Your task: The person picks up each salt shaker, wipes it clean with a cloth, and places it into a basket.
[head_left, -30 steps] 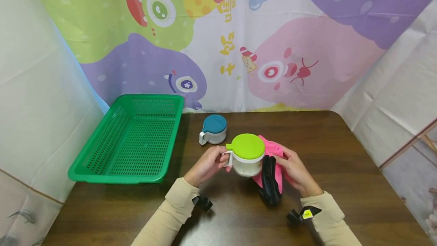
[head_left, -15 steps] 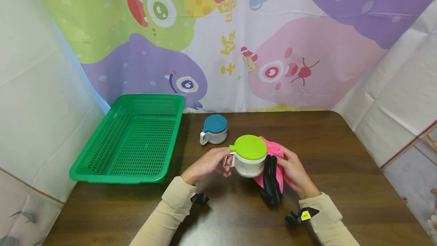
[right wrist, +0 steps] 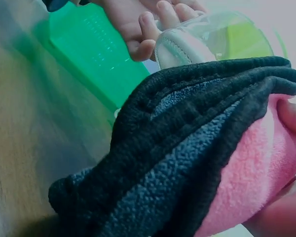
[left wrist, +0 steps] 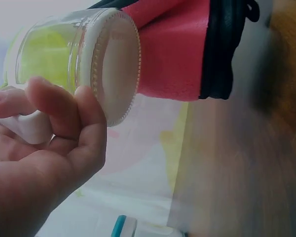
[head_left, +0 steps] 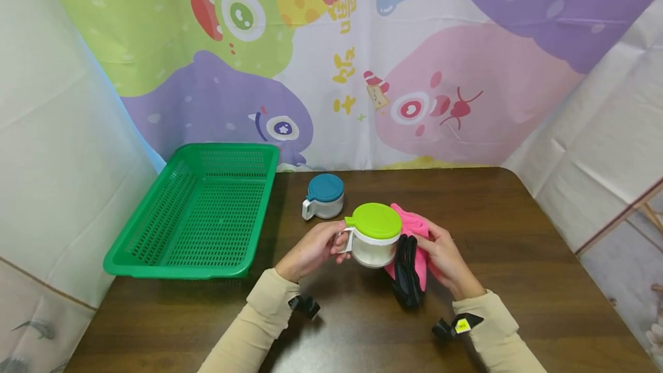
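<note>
My left hand (head_left: 311, 251) grips the handle of a clear seasoning jar (head_left: 373, 251) with a lime-green lid (head_left: 377, 220), held upright above the table. In the left wrist view, curled fingers (left wrist: 54, 106) wrap the handle, and the jar's pale round base (left wrist: 119, 69) faces the camera. My right hand (head_left: 446, 258) holds a folded pink and dark grey cloth (head_left: 408, 278) with black edging against the jar's right side. In the right wrist view the cloth (right wrist: 187, 133) covers much of the jar; the thumb (right wrist: 293, 116) presses on its pink side, and most of that hand is hidden.
A second jar (head_left: 325, 195) with a blue lid and white handle stands behind the hands. To the left is a green perforated basket (head_left: 252, 246). Beyond the brown table's (head_left: 518, 246) far edge hangs a cartoon curtain (head_left: 342, 148).
Half a second ago the left fingers were looser on the handle; now they are curled closer round it. The jar and cloth have shifted slightly left. The right hand keeps its hold.
</note>
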`<state>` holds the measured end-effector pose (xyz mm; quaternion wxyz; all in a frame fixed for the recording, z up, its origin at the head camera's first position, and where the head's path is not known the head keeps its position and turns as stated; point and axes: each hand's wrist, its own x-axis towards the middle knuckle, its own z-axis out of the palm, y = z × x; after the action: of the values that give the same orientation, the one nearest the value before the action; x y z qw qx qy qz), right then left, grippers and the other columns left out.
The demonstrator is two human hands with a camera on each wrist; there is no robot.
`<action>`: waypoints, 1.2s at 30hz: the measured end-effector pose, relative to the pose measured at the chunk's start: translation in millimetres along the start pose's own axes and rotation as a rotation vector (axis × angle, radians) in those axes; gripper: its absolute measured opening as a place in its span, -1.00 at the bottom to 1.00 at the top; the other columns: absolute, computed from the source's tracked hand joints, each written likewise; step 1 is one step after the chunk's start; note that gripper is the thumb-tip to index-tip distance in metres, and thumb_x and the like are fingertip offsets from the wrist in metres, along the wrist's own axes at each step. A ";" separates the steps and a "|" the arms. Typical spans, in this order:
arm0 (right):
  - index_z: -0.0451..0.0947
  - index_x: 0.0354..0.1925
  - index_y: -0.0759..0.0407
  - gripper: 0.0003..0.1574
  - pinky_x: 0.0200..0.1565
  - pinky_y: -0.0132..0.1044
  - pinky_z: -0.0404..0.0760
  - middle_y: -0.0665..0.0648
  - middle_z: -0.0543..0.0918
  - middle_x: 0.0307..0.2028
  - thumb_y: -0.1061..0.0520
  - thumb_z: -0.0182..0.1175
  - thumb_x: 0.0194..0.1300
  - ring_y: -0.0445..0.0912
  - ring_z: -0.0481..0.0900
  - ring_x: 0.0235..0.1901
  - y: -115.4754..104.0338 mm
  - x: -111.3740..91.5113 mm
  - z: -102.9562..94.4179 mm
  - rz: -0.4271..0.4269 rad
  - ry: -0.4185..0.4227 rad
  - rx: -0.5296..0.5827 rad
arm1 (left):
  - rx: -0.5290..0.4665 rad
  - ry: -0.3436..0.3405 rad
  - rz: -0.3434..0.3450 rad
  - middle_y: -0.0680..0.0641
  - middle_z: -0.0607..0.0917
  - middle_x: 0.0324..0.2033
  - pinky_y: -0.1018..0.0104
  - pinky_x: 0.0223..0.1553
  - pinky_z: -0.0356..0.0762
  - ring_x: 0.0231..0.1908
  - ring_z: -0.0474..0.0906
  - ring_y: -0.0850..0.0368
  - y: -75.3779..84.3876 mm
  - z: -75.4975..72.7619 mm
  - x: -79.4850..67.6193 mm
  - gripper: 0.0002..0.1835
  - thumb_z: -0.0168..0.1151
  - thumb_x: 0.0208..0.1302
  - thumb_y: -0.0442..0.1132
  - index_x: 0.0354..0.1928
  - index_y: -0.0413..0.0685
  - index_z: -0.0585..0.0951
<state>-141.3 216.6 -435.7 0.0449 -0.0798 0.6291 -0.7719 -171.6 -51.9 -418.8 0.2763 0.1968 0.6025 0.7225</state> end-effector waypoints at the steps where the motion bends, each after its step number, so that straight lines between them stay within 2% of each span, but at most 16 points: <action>1: 0.56 -0.01 -0.24 -0.47 -0.03 -0.48 0.60 -0.21 0.66 -0.06 0.39 0.04 0.34 -0.32 0.62 -0.08 0.0 1.1 0.2 -0.013 -0.012 0.005 | 0.001 0.006 0.000 0.10 0.28 -0.68 0.32 -0.29 0.51 -0.61 0.32 0.20 0.0 -0.7 -0.1 -0.63 -0.29 0.49 -0.18 -0.54 -0.11 0.24; 5: 0.57 0.02 -0.21 -0.45 -0.01 -0.49 0.59 -0.21 0.66 -0.03 0.41 0.04 0.33 -0.32 0.61 -0.05 -2.4 1.2 -1.2 -0.071 -0.055 0.003 | -0.018 0.013 0.015 0.10 0.27 -0.71 0.31 -0.29 0.50 -0.61 0.36 0.19 -1.9 -0.6 -0.8 -0.65 -0.28 0.41 -0.25 -0.60 -0.11 0.22; 8: 0.57 0.07 -0.16 -0.47 -0.01 -0.50 0.58 -0.23 0.66 -0.04 0.38 0.08 0.32 -0.33 0.60 -0.04 -8.6 2.2 -3.6 -0.086 -0.070 -0.064 | -0.054 0.020 0.032 0.10 0.26 -0.73 0.32 -0.29 0.49 -0.61 0.35 0.18 -3.0 -1.1 -1.1 -0.66 -0.26 0.35 -0.27 -0.64 -0.08 0.21; 15: 0.45 0.25 0.20 -0.46 -0.05 -0.49 0.59 -0.28 0.65 -0.06 0.32 0.15 0.30 -0.32 0.58 -0.06 -25.5 5.4 -14.6 -0.052 -0.049 -0.235 | -0.105 0.035 0.020 0.11 0.26 -0.74 0.34 -0.31 0.51 -0.63 0.33 0.19 -5.2 -0.2 -1.2 -0.65 -0.25 0.33 -0.25 -0.67 -0.04 0.22; 24: 0.32 0.24 0.50 -0.42 -0.04 -0.50 0.58 -0.34 0.62 -0.03 0.32 0.14 0.29 -0.38 0.57 -0.02 -31.5 8.3 -17.7 -0.092 -0.177 -0.394 | -0.097 0.021 0.008 0.12 0.24 -0.74 0.35 -0.35 0.49 -0.65 0.29 0.20 -7.9 0.1 -0.3 -0.65 -0.26 0.31 -0.24 -0.69 -0.01 0.21; 30: 0.30 0.26 0.50 -0.38 0.01 -0.50 0.55 -0.35 0.60 0.00 0.28 0.16 0.29 -0.40 0.54 0.04 -35.7 13.0 -18.4 -0.056 -0.215 -0.426 | -0.105 -0.017 0.008 0.13 0.22 -0.76 0.32 -0.33 0.49 -0.67 0.22 0.14 -7.3 -0.2 -2.0 -0.64 -0.25 0.30 -0.25 -0.71 0.00 0.18; 36: 0.33 0.23 0.52 -0.42 0.06 -0.50 0.53 -0.31 0.61 0.02 0.31 0.15 0.28 -0.38 0.54 0.06 -37.8 16.7 -21.4 -0.092 -0.314 -0.414 | -0.106 -0.057 -0.017 0.14 0.18 -0.77 0.33 -0.37 0.45 -0.70 0.17 0.17 -8.5 0.3 -2.1 -0.63 -0.24 0.26 -0.27 -0.73 0.02 0.14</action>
<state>-160.4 242.1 -401.9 0.0898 -0.2346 0.7548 -0.6060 -168.4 -52.0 -426.9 0.3097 0.1973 0.5568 0.7451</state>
